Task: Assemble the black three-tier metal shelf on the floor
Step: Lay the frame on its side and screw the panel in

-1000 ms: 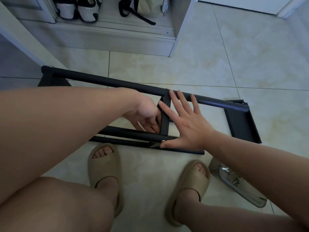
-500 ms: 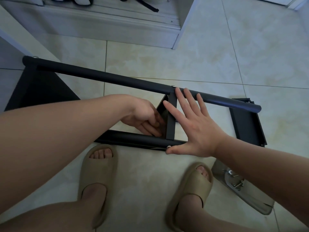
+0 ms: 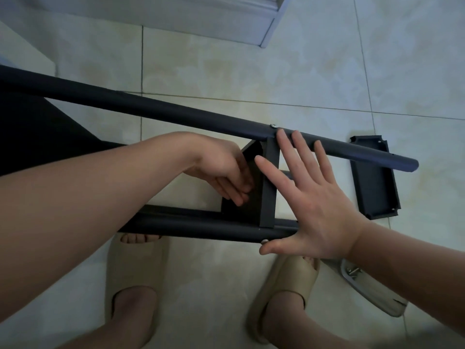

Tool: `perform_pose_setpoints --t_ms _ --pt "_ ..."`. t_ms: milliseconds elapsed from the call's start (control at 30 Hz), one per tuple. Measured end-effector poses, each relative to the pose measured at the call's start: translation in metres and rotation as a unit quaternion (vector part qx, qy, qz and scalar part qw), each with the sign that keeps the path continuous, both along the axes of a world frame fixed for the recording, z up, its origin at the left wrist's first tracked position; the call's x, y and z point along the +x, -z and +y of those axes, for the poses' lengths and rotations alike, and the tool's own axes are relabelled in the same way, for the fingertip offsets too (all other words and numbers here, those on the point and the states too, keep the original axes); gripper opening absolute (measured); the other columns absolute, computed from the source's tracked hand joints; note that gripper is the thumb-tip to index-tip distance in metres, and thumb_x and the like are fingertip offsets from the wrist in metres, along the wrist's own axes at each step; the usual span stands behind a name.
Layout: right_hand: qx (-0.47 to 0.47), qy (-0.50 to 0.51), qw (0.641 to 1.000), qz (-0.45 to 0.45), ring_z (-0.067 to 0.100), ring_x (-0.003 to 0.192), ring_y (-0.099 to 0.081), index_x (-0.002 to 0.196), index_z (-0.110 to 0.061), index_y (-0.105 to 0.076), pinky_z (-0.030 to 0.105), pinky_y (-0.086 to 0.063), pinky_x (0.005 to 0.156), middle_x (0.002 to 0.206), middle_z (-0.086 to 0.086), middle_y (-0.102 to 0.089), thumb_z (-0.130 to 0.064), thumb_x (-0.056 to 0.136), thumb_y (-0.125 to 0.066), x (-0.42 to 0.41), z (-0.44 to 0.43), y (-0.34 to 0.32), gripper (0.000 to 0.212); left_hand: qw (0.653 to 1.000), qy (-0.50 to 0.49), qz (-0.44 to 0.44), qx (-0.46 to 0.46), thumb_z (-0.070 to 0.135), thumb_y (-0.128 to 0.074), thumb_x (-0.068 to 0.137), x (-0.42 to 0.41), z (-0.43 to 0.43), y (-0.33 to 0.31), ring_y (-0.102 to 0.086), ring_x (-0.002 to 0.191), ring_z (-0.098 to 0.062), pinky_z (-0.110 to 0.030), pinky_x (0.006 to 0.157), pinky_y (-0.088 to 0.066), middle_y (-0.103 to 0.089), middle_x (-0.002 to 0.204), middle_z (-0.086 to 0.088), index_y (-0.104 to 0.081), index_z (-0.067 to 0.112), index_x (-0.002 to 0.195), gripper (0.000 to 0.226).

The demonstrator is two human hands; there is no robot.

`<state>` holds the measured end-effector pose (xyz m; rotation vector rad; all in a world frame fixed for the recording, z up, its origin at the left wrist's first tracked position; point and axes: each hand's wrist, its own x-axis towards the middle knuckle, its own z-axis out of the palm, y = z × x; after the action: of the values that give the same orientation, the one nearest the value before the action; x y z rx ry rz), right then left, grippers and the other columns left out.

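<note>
The black shelf frame lies on its side on the tiled floor, with a long upper tube (image 3: 176, 114) and a shorter lower tube (image 3: 201, 226). Between them stands a black shelf panel (image 3: 269, 187), with a screw at each end. My left hand (image 3: 219, 170) reaches in from the left and its fingers press on the panel's dark face; the thumb is hidden. My right hand (image 3: 312, 197) lies flat with spread fingers against the panel's right edge, fingertips on the upper tube and thumb on the lower tube. A second black shelf panel (image 3: 375, 180) lies loose on the floor at the right.
A clear bag of screws (image 3: 364, 285) lies on the floor by my right foot. My feet in beige sandals (image 3: 133, 275) stand just in front of the lower tube. A white cabinet base (image 3: 176, 13) runs along the top. Bare tiles stretch to the right.
The view has tilted down and come closer to the frame. Both hands stay on the middle panel in the same pose.
</note>
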<state>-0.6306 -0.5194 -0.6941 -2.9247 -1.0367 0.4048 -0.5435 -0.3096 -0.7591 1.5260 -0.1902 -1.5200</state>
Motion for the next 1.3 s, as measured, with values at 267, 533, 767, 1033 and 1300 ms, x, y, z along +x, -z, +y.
perform_pose_setpoints --t_ms 267,533,767,1033,1300 --pt "-0.009 0.005 1.0 0.012 0.044 0.155 0.005 0.162 -0.017 -0.016 0.069 -0.006 0.12 0.168 0.023 0.001 -0.096 0.068 -0.046 0.0 0.002 -0.002 0.126 0.998 0.033 -0.053 -0.02 0.001 -0.057 0.097 -0.001 -0.001 -0.006 -0.076 0.086 -0.018 -0.04 0.1 -0.054 -0.078 0.089 -0.004 -0.067 0.012 0.095 0.015" --pt "-0.019 0.007 1.0 0.012 0.045 0.155 0.003 0.162 -0.017 -0.015 0.07 -0.009 0.119 0.167 0.025 -0.001 -0.096 0.069 -0.043 -0.001 0.004 -0.004 0.125 0.996 0.035 -0.078 -0.011 0.011 -0.069 0.092 -0.003 -0.002 -0.002 -0.071 0.072 -0.007 -0.027 0.081 -0.058 -0.076 0.079 0.001 -0.076 0.022 0.07 0.025" --pt "-0.019 0.008 1.0 0.012 0.044 0.155 0.004 0.162 -0.016 -0.017 0.069 -0.007 0.12 0.167 0.024 0.0 -0.096 0.069 -0.045 0.0 0.004 -0.004 0.126 0.998 0.029 -0.03 -0.04 0.001 -0.074 0.085 -0.013 -0.008 -0.002 -0.072 0.074 -0.016 -0.028 0.077 -0.061 -0.077 0.087 -0.012 -0.077 0.015 0.072 0.02" --pt "-0.018 0.007 1.0 0.009 0.043 0.155 0.004 0.162 -0.016 -0.019 0.068 -0.007 0.12 0.168 0.024 0.0 -0.096 0.069 -0.044 0.0 0.004 -0.004 0.126 0.997 0.051 0.015 -0.047 -0.002 -0.069 0.088 -0.019 -0.011 -0.007 -0.072 0.069 -0.015 -0.026 0.069 -0.059 -0.076 0.082 -0.007 -0.074 0.009 0.088 0.012" --pt "-0.015 0.006 1.0 0.008 0.043 0.155 0.004 0.162 -0.015 -0.02 0.068 -0.007 0.12 0.167 0.024 -0.001 -0.096 0.07 -0.041 0.0 0.004 -0.004 0.125 0.996 0.04 0.059 -0.051 -0.002 -0.067 0.089 -0.019 -0.011 -0.011 -0.072 0.07 -0.014 -0.026 0.069 -0.06 -0.075 0.081 -0.005 -0.074 0.011 0.086 0.015"
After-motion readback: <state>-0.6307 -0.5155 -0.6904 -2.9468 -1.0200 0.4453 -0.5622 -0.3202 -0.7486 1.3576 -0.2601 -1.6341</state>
